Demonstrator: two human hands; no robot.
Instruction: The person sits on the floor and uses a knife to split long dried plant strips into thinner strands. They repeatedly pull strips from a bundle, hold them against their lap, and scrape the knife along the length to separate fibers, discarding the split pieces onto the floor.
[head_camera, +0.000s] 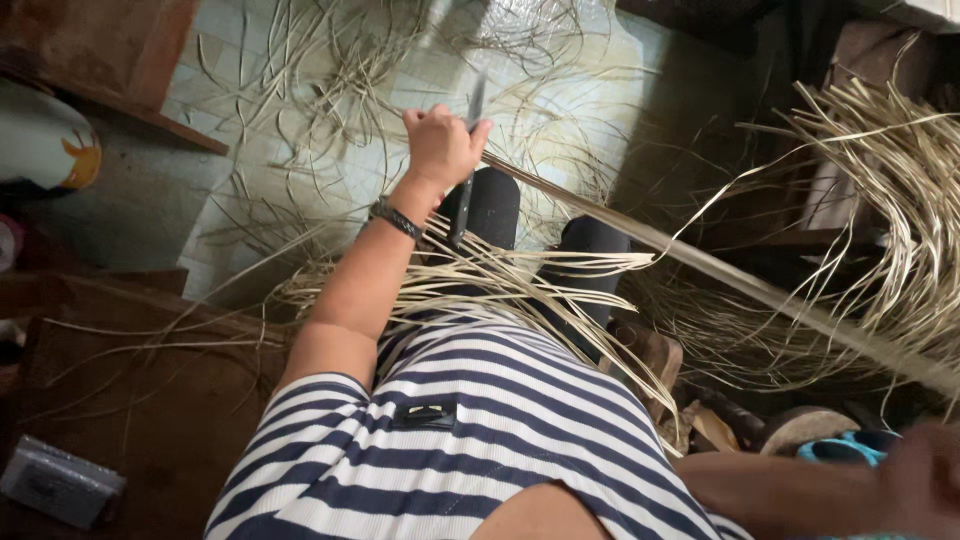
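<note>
Loose pale strips (880, 200) lie heaped at the right, scattered over the tiled floor (250, 130) and draped across the lap. A long cane (720, 275) runs slantwise from the left hand (440, 145) down toward the lower right. That hand's fingers (425, 118) are wrapped tight round a knife (465, 170), its blade meeting the cane's end just beside the knuckles. The right hand (925, 480) is blurred at the corner; its grip cannot be told.

Navy-and-white striped cloth shirt (480, 440); pale straw-coloured thin cane strips (890, 200); pale green tiled floor (260, 80); dark beaded bracelet (397, 220); turquoise sandal (845, 447).
</note>
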